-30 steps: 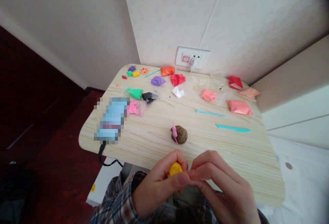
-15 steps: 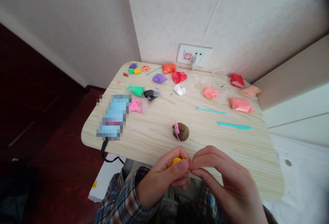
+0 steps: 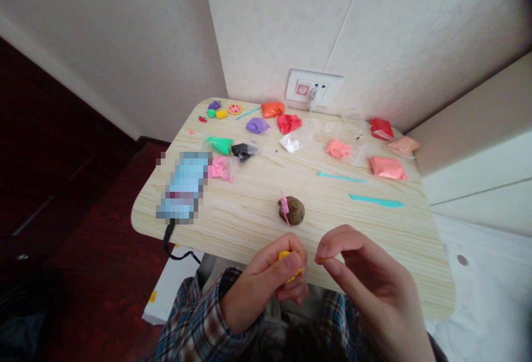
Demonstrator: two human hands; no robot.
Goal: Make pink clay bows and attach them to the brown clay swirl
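Note:
My left hand [image 3: 276, 273] is closed around a small yellow piece [image 3: 286, 255] that looks like modelling clay, at the table's front edge; part of it hides under the thumb. To its right, my right hand [image 3: 369, 284] pinches thumb and forefinger together, with a tiny orange-brown bit [image 3: 320, 260] at the tips, too small to name. A gap separates the two hands. Just beyond them on the table sits a coiled brown clay swirl [image 3: 295, 210] with a pink bow-like piece [image 3: 285, 207] on its left side.
Turquoise modelling tools, one a knife [image 3: 377, 201], lie at the right. Clay packets, including an orange one [image 3: 273, 109] and a green one [image 3: 220, 144], spread across the back. Small clay fruits [image 3: 221, 113] sit at the far left corner. A blurred phone [image 3: 187, 184] lies left.
My right hand has moved off to the right, away from my left hand, its fingertips still pinched. More of the yellow piece shows in my left hand.

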